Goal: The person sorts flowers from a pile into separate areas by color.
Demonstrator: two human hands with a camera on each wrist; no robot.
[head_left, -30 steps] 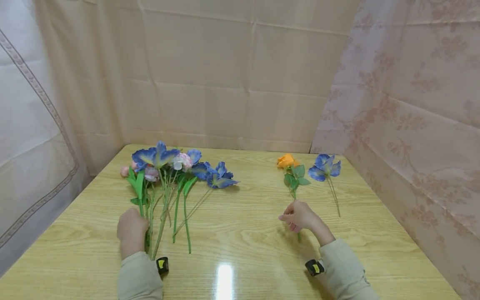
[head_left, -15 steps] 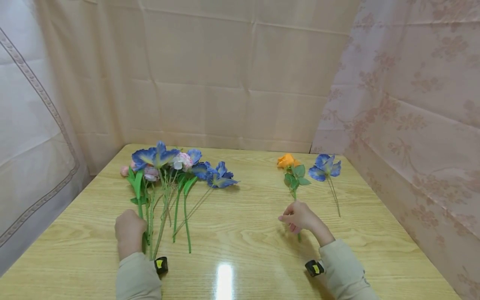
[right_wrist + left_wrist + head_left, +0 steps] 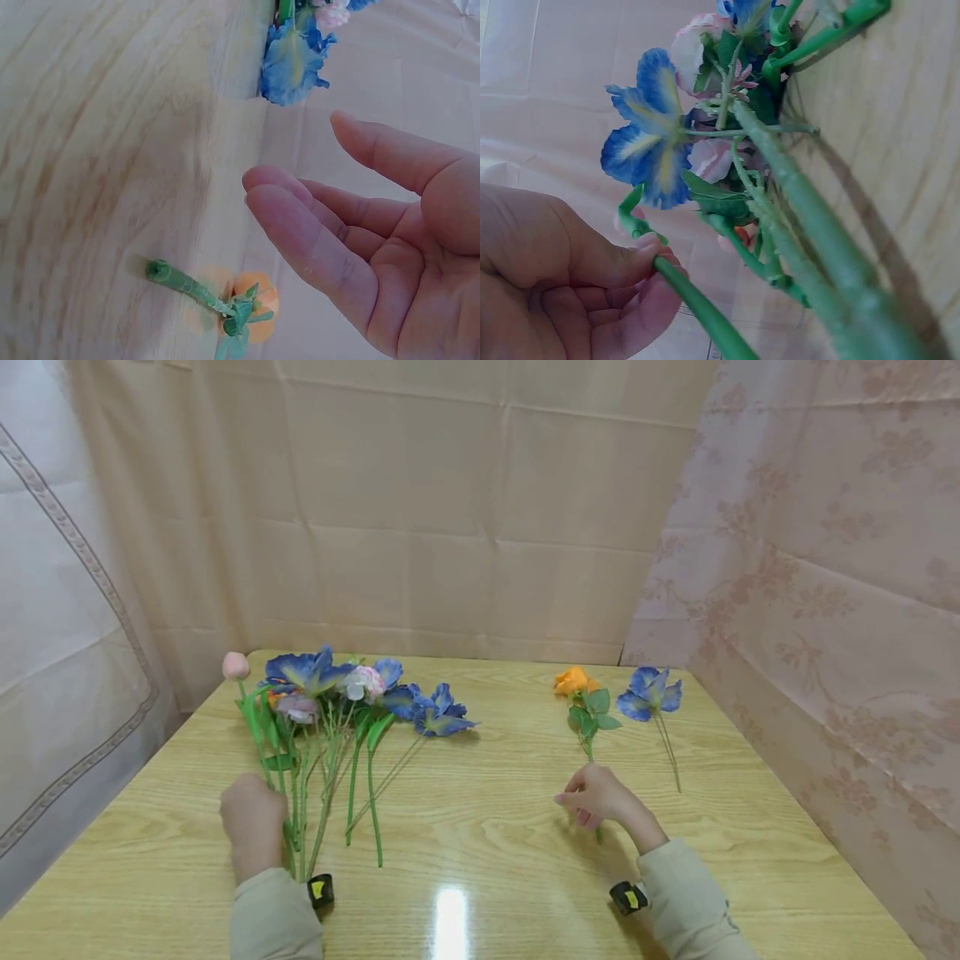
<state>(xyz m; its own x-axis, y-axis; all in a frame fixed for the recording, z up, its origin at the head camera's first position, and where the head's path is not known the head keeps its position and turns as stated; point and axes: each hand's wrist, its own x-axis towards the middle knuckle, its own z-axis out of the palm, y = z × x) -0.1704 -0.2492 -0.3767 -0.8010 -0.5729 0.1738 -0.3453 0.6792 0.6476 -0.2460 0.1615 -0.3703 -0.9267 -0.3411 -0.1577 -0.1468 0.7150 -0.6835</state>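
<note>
At the left of the head view, my left hand (image 3: 253, 820) pinches the green stem of a pink tulip (image 3: 236, 666) between thumb and fingers. That stem (image 3: 701, 307) slants down from the fingertips in the left wrist view. The tulip's bud stands up at the left end of a pile of artificial flowers. My right hand (image 3: 600, 793) hovers over the stem of an orange rose (image 3: 573, 682), fingers loosely bent and holding nothing. In the right wrist view the gap between thumb and fingers has nothing in it, and the rose's stem end (image 3: 157, 270) lies below the hand.
The pile holds several blue irises (image 3: 306, 672), a pink-and-white peony (image 3: 364, 683) and a lilac bloom (image 3: 297, 709), stems pointing toward me. Another blue iris (image 3: 651, 695) lies right of the rose. Cloth curtains (image 3: 420, 527) enclose the wooden table (image 3: 480, 810).
My left hand has shifted slightly left, and the pink tulip has risen leftward out of the pile. The lilac bloom and large iris moved a little. The right hand has stayed nearly still.
</note>
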